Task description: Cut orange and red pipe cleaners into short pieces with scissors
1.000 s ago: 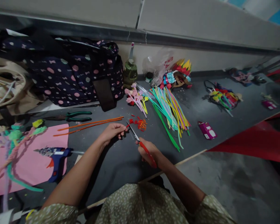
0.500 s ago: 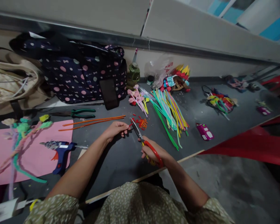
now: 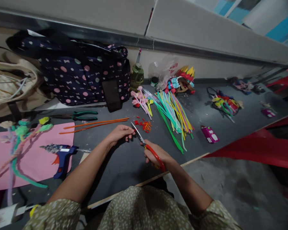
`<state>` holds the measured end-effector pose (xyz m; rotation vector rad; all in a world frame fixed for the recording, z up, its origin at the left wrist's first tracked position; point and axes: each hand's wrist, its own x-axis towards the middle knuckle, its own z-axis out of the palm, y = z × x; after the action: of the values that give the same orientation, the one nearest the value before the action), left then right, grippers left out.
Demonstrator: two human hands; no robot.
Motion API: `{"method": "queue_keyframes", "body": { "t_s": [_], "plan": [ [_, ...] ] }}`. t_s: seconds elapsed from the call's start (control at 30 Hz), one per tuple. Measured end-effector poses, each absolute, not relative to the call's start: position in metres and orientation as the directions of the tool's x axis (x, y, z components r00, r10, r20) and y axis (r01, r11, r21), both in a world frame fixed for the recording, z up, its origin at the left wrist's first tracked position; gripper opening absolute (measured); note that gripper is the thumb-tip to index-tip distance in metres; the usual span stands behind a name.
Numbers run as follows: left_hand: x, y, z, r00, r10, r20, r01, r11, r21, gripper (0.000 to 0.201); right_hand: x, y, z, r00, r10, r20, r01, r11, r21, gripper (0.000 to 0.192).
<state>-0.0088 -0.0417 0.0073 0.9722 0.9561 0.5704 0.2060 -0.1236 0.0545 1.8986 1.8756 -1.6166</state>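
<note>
A dark grey worktable (image 3: 124, 166) meets a pale wall (image 3: 201, 28) above a concrete floor (image 3: 235, 191).

Dim, even indoor lighting with soft shadows under the hands. Strong wide-angle bending at the edges; slightly soft, grainy detail throughout.

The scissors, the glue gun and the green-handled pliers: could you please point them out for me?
scissors (image 3: 147, 147): head view, near the pivot.
glue gun (image 3: 63, 156): head view, blue body.
green-handled pliers (image 3: 83, 115): head view, handles.
</note>
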Motion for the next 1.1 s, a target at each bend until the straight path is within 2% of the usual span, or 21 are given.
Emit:
{"method": "queue_keyframes", "body": {
  "t_s": [0.3, 0.73, 1.1],
  "plan": [
    [-0.007, -0.042, 0.011, 0.477, 0.763, -0.437, 0.020, 0.488, 0.873, 0.032, 0.205, -0.123, 0.054, -0.254, 0.724, -0.641, 0.731, -0.291, -0.618, 0.037],
    [-0.011, -0.040, 0.004, 0.496, 0.750, -0.437, 0.017, 0.495, 0.869, 0.040, 0.201, -0.117, 0.063, -0.249, 0.720, -0.648, 0.727, -0.303, -0.616, 0.035],
    [-0.006, -0.040, 0.002, 0.471, 0.752, -0.462, 0.051, 0.500, 0.865, 0.037, 0.197, -0.116, 0.049, -0.161, 0.745, -0.647, 0.648, -0.414, -0.639, 0.035]
  ]
}}
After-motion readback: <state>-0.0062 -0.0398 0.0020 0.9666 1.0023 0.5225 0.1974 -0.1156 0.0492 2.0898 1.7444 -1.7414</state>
